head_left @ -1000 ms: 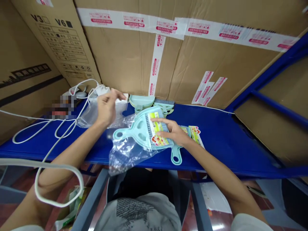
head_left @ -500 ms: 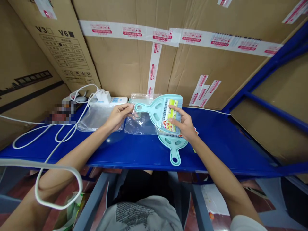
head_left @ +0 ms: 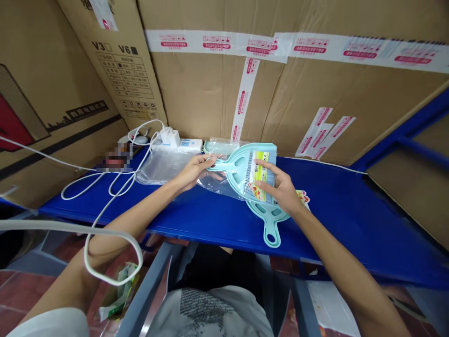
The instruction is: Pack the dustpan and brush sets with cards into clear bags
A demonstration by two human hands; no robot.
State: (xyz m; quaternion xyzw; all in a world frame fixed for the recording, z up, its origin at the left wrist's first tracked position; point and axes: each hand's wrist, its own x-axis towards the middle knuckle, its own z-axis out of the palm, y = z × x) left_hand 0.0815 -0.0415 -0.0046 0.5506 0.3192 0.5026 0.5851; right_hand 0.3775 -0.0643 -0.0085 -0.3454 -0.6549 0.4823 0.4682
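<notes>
A mint-green dustpan with a small brush [head_left: 238,171] is held level over the blue table, its handle pointing left and its bristles right. A yellow-green printed label [head_left: 260,175] lies across the bristles. My left hand [head_left: 196,172] is closed on the handle, fingers bent round its end. My right hand [head_left: 281,187] grips the wide end, thumb and forefinger on the label side. Clear plastic film [head_left: 220,182] lies beneath and around the handle. Another mint-green dustpan [head_left: 271,224] rests on the table below, handle towards me, its upper part covered by the held one.
Flat clear plastic bags [head_left: 164,166] lie at the left on the blue table [head_left: 336,220], before a white power strip [head_left: 189,145]. A white cable [head_left: 119,196] loops over the table's left side and my left forearm. Tall cardboard boxes [head_left: 199,93] stand behind.
The view has swung left, so everything sits further right. My left hand has come further over the dustpan's handle, covering its end hole. My right hand keeps its grip.
</notes>
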